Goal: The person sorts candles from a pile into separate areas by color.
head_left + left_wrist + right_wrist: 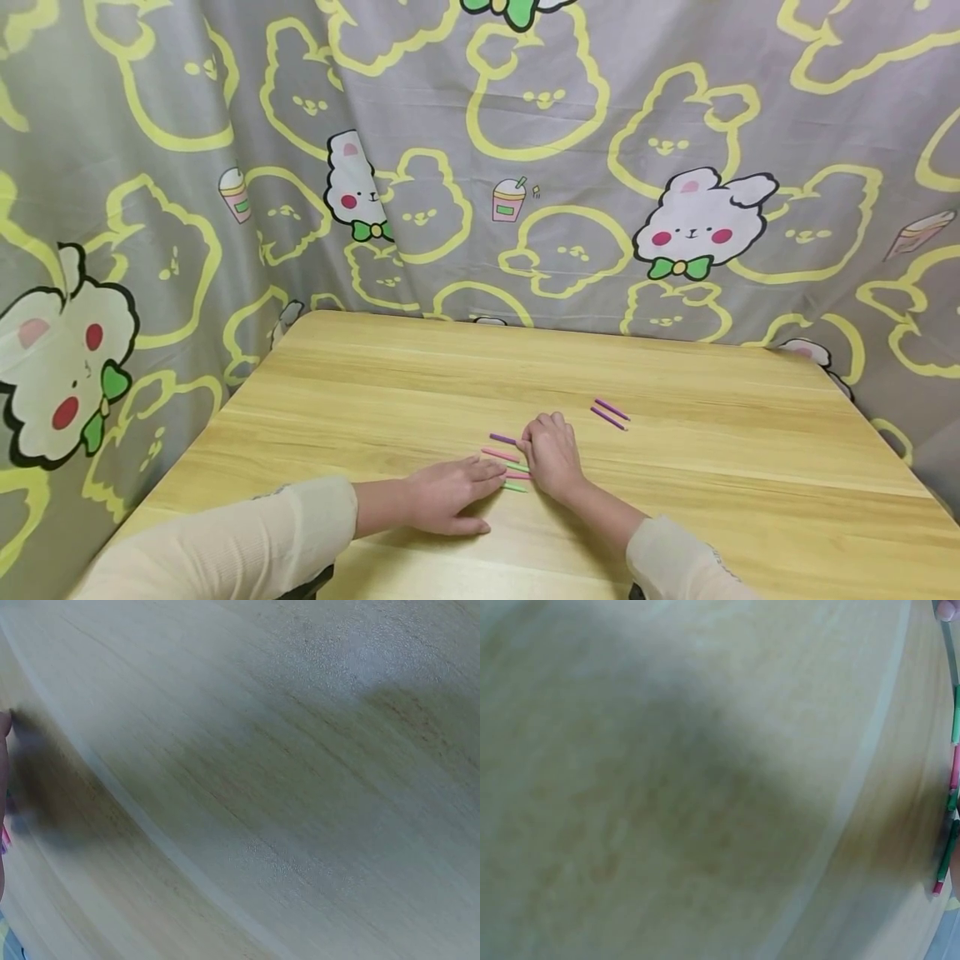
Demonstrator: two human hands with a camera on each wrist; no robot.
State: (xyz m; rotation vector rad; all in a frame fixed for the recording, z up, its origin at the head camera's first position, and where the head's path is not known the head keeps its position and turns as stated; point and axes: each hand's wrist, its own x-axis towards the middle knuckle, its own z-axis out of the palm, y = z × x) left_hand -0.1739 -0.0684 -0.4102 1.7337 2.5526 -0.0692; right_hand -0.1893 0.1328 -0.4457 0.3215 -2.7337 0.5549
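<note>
Short, slim coloured pencils lie roughly side by side between the two hands in the head view. At the far end of this row, my right hand (pixel 553 458) pinches the right end of a purple pencil (pixel 502 438) with curled fingers. Below it lie a pink pencil (pixel 498 455), a green pencil (pixel 517 467), another pink one and a light green pencil (pixel 514 487). My left hand (pixel 453 496) lies palm down with its fingers extended, fingertips at the left ends of the lower pencils. In the right wrist view, green and pink pencils show at the right edge.
Two more purple pencils (pixel 611 409) lie parallel on the wooden table (pixel 720 442), beyond the right hand and to its right. A grey patterned curtain (pixel 435 108) hangs behind the table and along its left side.
</note>
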